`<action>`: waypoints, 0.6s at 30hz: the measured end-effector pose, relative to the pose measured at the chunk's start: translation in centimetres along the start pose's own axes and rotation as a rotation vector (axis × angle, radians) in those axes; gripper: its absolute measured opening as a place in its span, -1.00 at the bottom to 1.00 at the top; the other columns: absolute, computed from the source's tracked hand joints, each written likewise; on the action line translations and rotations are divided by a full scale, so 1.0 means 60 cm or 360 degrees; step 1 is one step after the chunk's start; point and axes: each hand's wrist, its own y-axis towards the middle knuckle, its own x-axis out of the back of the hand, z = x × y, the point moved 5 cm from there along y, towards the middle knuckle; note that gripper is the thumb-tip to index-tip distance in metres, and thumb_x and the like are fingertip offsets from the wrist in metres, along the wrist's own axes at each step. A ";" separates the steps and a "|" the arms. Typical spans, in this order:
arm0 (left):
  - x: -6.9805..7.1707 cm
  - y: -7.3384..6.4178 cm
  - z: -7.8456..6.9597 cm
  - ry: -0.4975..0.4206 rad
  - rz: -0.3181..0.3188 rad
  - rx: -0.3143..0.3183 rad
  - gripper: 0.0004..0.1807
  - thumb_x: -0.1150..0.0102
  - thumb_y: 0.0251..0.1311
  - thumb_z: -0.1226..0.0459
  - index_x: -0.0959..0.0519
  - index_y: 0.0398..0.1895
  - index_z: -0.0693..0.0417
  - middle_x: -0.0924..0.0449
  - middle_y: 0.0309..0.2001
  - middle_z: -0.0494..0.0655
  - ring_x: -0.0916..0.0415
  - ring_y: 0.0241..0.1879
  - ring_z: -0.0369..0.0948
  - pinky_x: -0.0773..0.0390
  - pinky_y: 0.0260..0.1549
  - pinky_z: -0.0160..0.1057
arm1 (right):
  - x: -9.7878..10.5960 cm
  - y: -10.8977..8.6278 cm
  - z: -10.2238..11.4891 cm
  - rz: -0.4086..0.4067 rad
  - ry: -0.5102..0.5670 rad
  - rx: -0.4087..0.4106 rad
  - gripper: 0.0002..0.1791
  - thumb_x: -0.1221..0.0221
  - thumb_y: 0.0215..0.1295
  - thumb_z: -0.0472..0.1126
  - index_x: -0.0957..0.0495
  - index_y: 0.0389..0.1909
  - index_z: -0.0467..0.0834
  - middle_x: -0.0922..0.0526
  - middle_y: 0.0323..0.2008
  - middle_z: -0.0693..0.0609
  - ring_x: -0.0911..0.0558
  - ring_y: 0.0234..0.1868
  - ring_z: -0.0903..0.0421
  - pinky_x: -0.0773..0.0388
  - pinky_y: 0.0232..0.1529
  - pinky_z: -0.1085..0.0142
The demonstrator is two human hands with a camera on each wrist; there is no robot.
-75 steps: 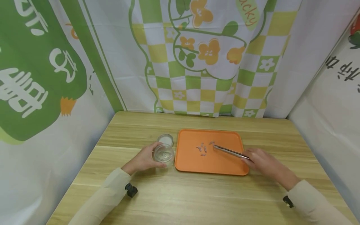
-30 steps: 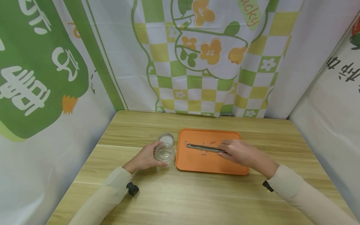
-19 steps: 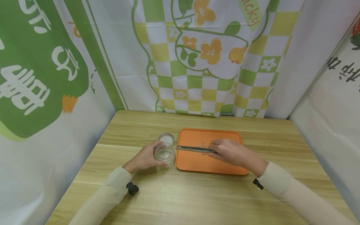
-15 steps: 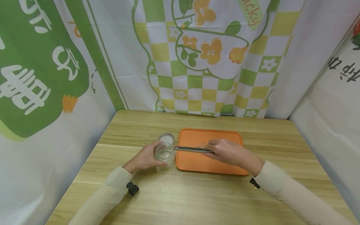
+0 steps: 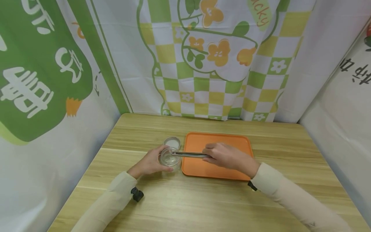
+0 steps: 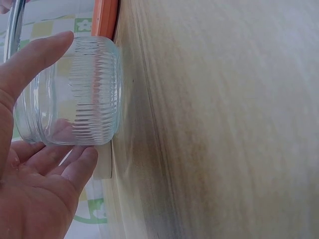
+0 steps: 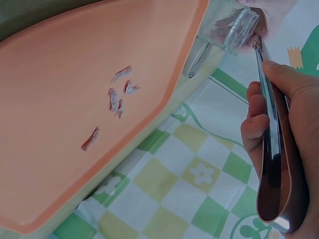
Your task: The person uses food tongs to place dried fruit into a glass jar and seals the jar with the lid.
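Observation:
A clear ribbed glass jar (image 5: 169,161) stands on the table, and my left hand (image 5: 150,162) holds it, thumb on one side and fingers on the other. In the left wrist view the jar (image 6: 92,94) looks upright, its base by the tabletop. My right hand (image 5: 227,156) grips metal tongs (image 5: 191,155) that reach left, tips over the jar's mouth. I cannot tell what the tong tips pinch. On the orange tray (image 5: 214,170), several small red-and-silvery slivers (image 7: 113,99) lie scattered in the right wrist view; in the head view the right hand and tongs cover them.
A round lid (image 5: 172,142) lies on the wooden table (image 5: 185,206) just behind the jar. The tray sits right beside the jar. Printed curtains (image 5: 203,80) hang behind the table and at both sides.
My right hand has carried the tongs leftward from the tray, their tips passing over its left rim to the jar's mouth. The left hand and jar have stayed in place.

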 end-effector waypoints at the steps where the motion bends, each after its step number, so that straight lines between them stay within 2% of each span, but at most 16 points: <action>1: 0.000 0.000 0.000 0.0000 0.0000 -0.0001 0.00 -0.71 -0.04 0.09 -0.39 0.45 0.19 -0.61 0.25 0.16 -0.58 0.26 0.10 -0.60 0.26 0.14 | -0.001 0.002 0.000 0.0003 0.0007 0.0002 -0.85 -0.21 0.57 -0.13 -0.66 -0.20 -0.10 -0.53 -0.39 0.11 -0.37 -0.50 0.34 -0.41 -0.43 0.49; 9: -0.003 0.001 0.003 -0.0005 0.0012 -0.0014 0.01 -0.71 -0.04 0.09 -0.38 0.46 0.18 -0.62 0.24 0.14 -0.59 0.25 0.07 -0.60 0.27 0.11 | -0.006 0.008 -0.004 0.0014 0.0026 -0.0004 -0.78 -0.21 0.57 -0.06 -0.67 -0.13 -0.14 -0.53 -0.37 0.08 -0.35 -0.50 0.33 -0.38 -0.46 0.49; 18: -0.001 0.001 0.006 -0.0031 0.0002 -0.0021 0.01 -0.71 -0.04 0.10 -0.38 0.46 0.19 -0.60 0.27 0.18 -0.57 0.28 0.12 -0.59 0.29 0.14 | 0.007 -0.007 -0.024 -0.0041 0.0062 -0.0058 -0.74 -0.25 0.53 -0.08 -0.68 -0.05 -0.23 -0.56 -0.33 0.04 -0.41 -0.48 0.35 -0.44 -0.47 0.48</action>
